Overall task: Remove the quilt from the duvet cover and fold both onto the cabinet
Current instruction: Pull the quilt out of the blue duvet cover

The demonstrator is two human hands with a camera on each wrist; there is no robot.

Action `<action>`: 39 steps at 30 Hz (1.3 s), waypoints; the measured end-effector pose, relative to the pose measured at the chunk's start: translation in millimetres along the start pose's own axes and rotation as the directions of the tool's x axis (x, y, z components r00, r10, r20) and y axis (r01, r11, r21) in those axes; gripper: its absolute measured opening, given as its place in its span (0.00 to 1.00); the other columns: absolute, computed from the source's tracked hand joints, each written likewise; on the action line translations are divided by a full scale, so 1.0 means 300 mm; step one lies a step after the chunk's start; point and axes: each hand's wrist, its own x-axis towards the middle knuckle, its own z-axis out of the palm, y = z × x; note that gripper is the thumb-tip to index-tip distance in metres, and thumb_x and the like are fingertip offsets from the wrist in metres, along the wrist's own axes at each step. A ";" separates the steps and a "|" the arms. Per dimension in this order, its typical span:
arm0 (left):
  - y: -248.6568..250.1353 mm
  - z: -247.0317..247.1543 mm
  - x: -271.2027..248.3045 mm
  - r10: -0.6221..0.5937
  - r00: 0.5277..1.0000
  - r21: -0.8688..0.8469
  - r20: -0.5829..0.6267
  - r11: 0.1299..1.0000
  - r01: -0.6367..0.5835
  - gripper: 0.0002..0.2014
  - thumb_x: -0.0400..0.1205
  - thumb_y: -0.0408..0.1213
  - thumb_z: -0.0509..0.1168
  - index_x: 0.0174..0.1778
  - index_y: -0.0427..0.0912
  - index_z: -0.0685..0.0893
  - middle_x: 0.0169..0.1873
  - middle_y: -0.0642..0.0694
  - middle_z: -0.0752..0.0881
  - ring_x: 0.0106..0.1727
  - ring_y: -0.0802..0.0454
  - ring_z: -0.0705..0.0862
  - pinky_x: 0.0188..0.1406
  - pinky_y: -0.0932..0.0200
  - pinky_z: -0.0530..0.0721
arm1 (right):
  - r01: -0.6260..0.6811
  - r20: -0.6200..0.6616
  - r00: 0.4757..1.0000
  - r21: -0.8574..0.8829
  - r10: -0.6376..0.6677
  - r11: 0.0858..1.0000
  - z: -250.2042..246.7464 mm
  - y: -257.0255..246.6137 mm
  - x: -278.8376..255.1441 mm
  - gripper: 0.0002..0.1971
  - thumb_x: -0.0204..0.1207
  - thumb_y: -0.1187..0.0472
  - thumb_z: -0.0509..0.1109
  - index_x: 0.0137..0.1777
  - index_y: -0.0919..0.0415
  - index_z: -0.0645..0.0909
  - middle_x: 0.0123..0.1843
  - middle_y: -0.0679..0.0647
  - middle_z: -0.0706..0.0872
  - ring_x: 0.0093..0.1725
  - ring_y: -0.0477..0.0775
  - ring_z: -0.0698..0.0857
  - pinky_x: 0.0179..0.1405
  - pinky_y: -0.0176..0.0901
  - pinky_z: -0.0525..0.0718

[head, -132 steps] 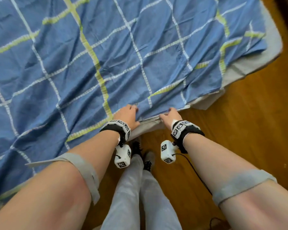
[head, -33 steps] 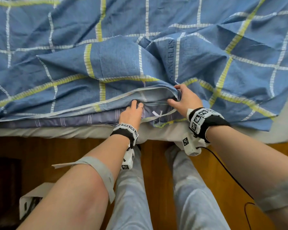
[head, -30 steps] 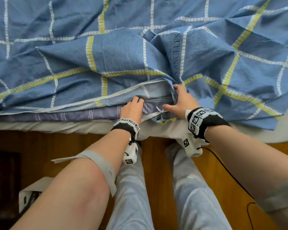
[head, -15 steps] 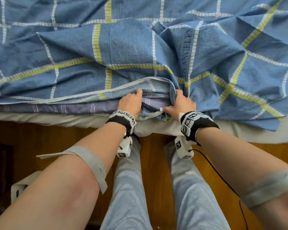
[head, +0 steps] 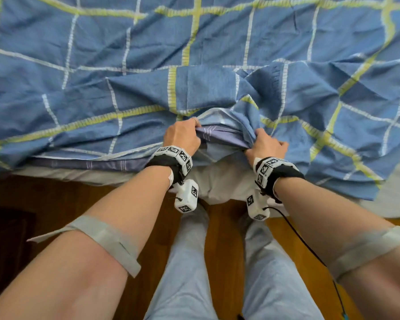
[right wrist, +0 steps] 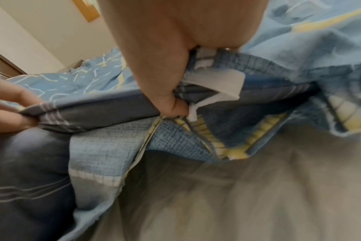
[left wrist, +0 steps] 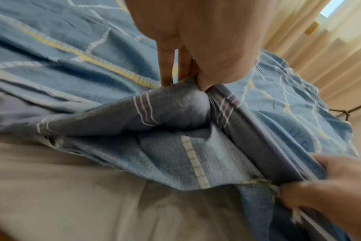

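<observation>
Left hand fingers pinch a fold of the grey-purple striped quilt at the mouth of the blue cotton duvet cover with white and yellow grid lines. Right hand fingers curl tightly round the cover's hem at 3 o'clock of the left hand, with a white fabric tie trapped in the same grip. The mouth gapes between the two hands, at the near edge of the bed; the quilt lies almost wholly inside the cover, which spreads toward 12 o'clock over the pale grey bed sheet.

Risk, as a judgement: a tie knotted to the quilt would drag cover and quilt out together, or strain the hem seam. A small pinch on so little fabric may also slip.

Open room lies toward 6 o'clock, over the brown wooden floor, though the person's legs stand close to the bed edge. The cabinet is not in view.
</observation>
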 end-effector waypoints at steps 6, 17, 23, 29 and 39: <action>-0.124 -0.151 0.067 -0.153 0.978 0.024 -0.138 0.987 0.158 0.15 0.79 0.31 0.59 0.54 0.54 0.83 0.52 0.37 0.88 0.55 0.33 0.84 0.51 0.47 0.80 | -0.315 0.028 0.949 0.189 0.315 0.930 -0.077 0.104 -0.003 0.13 0.71 0.60 0.66 0.55 0.53 0.82 0.55 0.59 0.88 0.59 0.66 0.84 0.67 0.55 0.74; 0.052 0.030 0.092 0.002 0.980 0.071 -0.197 0.997 0.012 0.07 0.82 0.33 0.60 0.54 0.44 0.78 0.47 0.37 0.88 0.50 0.33 0.85 0.47 0.45 0.79 | -0.209 0.012 0.972 0.486 0.233 0.848 0.047 0.115 0.076 0.22 0.76 0.46 0.66 0.67 0.54 0.74 0.63 0.59 0.82 0.61 0.65 0.82 0.60 0.56 0.82; 0.127 0.261 0.053 0.434 0.901 0.241 0.005 0.874 -0.423 0.32 0.73 0.28 0.67 0.75 0.48 0.74 0.77 0.40 0.67 0.74 0.35 0.68 0.72 0.43 0.75 | -0.265 0.118 0.964 0.501 0.238 0.824 0.125 0.196 0.108 0.16 0.84 0.56 0.58 0.68 0.60 0.74 0.65 0.66 0.82 0.65 0.70 0.80 0.60 0.53 0.77; 0.130 0.229 0.166 0.454 0.883 0.441 -0.116 0.821 -0.364 0.12 0.76 0.32 0.73 0.54 0.40 0.84 0.58 0.39 0.83 0.54 0.39 0.82 0.50 0.47 0.81 | -0.133 0.049 0.990 0.655 0.133 0.744 0.102 0.215 0.120 0.14 0.84 0.50 0.61 0.51 0.59 0.82 0.47 0.59 0.86 0.50 0.62 0.82 0.48 0.49 0.75; 0.128 0.066 0.183 0.324 0.943 0.228 -0.069 0.926 -0.302 0.10 0.86 0.41 0.58 0.56 0.40 0.81 0.60 0.40 0.76 0.53 0.36 0.80 0.50 0.42 0.77 | 0.066 -0.117 0.993 0.681 0.019 0.729 0.034 0.053 0.115 0.36 0.69 0.51 0.76 0.77 0.46 0.68 0.69 0.54 0.77 0.67 0.53 0.77 0.69 0.48 0.76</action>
